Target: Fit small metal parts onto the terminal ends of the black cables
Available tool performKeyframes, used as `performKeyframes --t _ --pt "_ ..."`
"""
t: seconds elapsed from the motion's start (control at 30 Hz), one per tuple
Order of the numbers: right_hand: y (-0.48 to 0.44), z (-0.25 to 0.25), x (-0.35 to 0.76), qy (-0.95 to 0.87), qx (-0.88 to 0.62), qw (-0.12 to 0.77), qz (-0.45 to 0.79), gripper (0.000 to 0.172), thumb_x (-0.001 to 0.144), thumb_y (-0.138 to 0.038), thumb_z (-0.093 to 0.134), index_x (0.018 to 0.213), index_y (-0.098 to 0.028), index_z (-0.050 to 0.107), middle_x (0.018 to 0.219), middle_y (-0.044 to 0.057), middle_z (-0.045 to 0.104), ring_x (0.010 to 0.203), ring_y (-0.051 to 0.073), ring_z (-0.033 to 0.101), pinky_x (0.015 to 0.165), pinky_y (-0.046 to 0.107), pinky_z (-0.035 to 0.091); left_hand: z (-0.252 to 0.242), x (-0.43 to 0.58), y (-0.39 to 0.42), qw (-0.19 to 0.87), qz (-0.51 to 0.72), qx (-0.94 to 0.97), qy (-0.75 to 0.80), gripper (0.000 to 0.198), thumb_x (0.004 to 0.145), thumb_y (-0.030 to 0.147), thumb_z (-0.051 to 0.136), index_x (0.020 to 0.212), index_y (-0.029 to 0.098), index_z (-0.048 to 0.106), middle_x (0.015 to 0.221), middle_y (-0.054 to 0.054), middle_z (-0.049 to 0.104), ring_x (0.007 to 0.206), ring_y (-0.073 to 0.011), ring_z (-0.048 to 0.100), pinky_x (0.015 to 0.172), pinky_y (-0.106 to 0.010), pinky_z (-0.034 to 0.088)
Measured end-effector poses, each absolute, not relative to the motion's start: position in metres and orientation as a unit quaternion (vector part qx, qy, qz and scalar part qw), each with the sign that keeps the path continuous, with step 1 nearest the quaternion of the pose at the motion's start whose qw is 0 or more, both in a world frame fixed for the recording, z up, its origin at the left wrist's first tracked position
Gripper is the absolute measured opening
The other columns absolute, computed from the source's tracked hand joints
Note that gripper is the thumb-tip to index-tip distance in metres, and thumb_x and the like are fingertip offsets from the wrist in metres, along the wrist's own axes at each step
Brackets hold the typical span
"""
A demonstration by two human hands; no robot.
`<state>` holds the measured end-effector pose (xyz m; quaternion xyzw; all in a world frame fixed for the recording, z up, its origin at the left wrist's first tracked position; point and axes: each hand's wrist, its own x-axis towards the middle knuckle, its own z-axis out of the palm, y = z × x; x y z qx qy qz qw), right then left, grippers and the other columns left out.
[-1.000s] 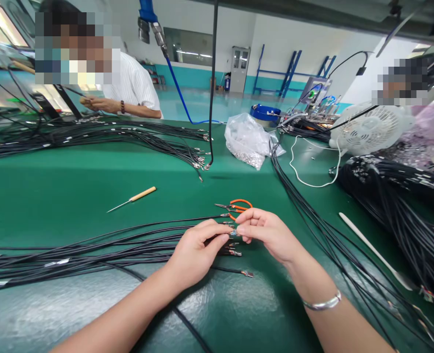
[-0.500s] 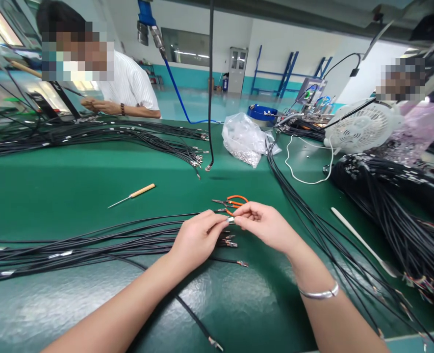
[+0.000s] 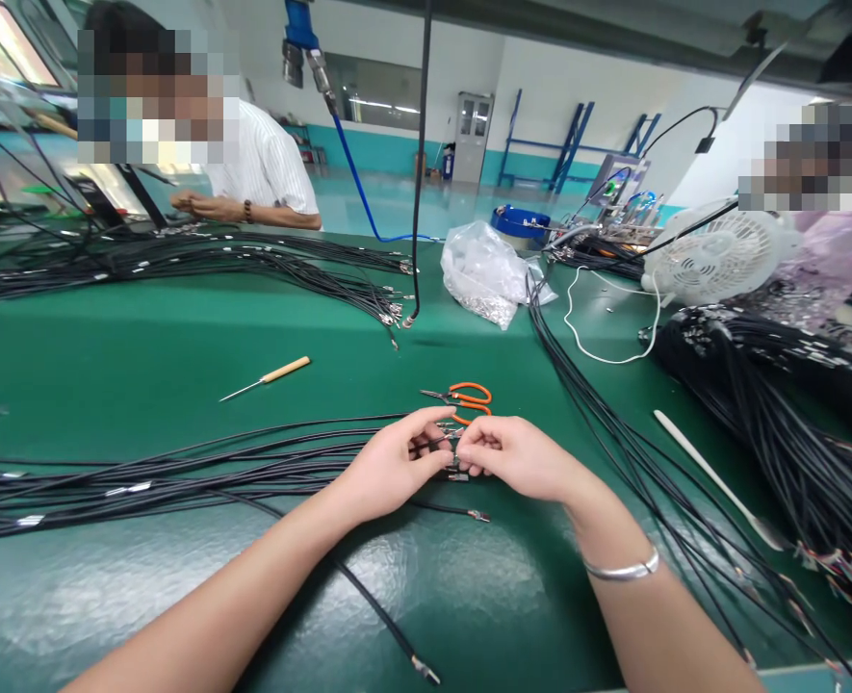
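My left hand (image 3: 397, 464) is over the near bundle of black cables (image 3: 267, 469), its thumb and index finger apart around the metal-tipped cable ends; its curled fingers are partly hidden. My right hand (image 3: 516, 452) meets it from the right, thumb and fingertips pinched at a cable end (image 3: 456, 461) that is mostly covered. Just beyond the hands lie orange-handled scissors (image 3: 471, 389). One cable end with a metal connector (image 3: 478, 517) lies apart below the hands, and another cable (image 3: 382, 616) points toward the front edge.
An awl with a wooden handle (image 3: 287, 368) lies left of the scissors. Behind are a cable bundle (image 3: 302, 274), a hanging black cable (image 3: 420, 173) and a plastic bag (image 3: 479, 274). More cables (image 3: 764, 414), a white stick (image 3: 714, 476) and a fan (image 3: 721, 255) are right. A co-worker (image 3: 267, 159) sits opposite.
My left thumb and index finger have parted from their pinch on a small connector. My right hand has moved slightly down and pinches among the cable ends.
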<state>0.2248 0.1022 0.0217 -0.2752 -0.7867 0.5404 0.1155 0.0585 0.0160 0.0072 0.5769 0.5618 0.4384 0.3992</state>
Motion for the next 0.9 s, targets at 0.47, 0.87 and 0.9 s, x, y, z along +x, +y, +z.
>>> performKeyframes --t 0.47,0.87,0.9 --pt "0.104 0.017 0.220 -0.698 -0.256 0.197 0.639 0.022 0.069 -0.029 0.068 0.083 -0.016 0.056 0.080 0.002 0.060 0.075 0.013 0.057 0.074 0.029 0.046 0.019 0.054 0.014 0.464 0.508 0.500 0.526 0.051 0.071 0.021 0.063 0.118 0.015 0.047 0.075 0.000 0.060 0.070 -0.0114 0.057 0.072 -0.028 0.044" --pt "0.104 0.018 0.219 -0.705 -0.258 0.206 0.628 0.024 0.068 -0.031 0.069 0.082 -0.017 0.055 0.079 0.001 0.061 0.073 0.013 0.057 0.072 0.029 0.046 0.017 0.064 0.010 0.254 0.479 0.605 0.583 0.043 0.076 0.015 0.056 0.118 0.023 0.049 0.073 0.004 0.059 0.070 -0.0099 0.056 0.075 -0.026 0.045" --pt "0.104 0.018 0.219 -0.709 -0.259 0.206 0.623 0.023 0.069 -0.030 0.068 0.082 -0.017 0.055 0.079 0.001 0.061 0.073 0.013 0.057 0.072 0.029 0.046 0.016 0.065 0.011 0.248 0.476 0.608 0.585 0.042 0.076 0.015 0.056 0.117 0.023 0.049 0.074 0.004 0.059 0.071 -0.0101 0.056 0.076 -0.026 0.045"
